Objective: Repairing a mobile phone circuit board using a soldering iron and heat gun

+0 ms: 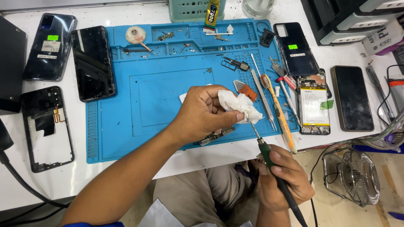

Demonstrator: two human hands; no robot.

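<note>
A blue mat [168,96] covers the counter's [210,157] middle. Over its front edge, the left hand [202,113] pinches a crumpled white tissue [240,106] around the soldering iron [269,162] tip; the right hand [284,178] grips the iron's green handle.

Single head-worn view, looking steeply down from close above onto the blue repair mat [168,92] and white bench [50,185], the wearer's lap at the bottom edge.

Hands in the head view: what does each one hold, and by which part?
The left hand pinches a crumpled white tissue by its bunched end. The right hand grips a soldering iron by its green-and-black handle.
</note>
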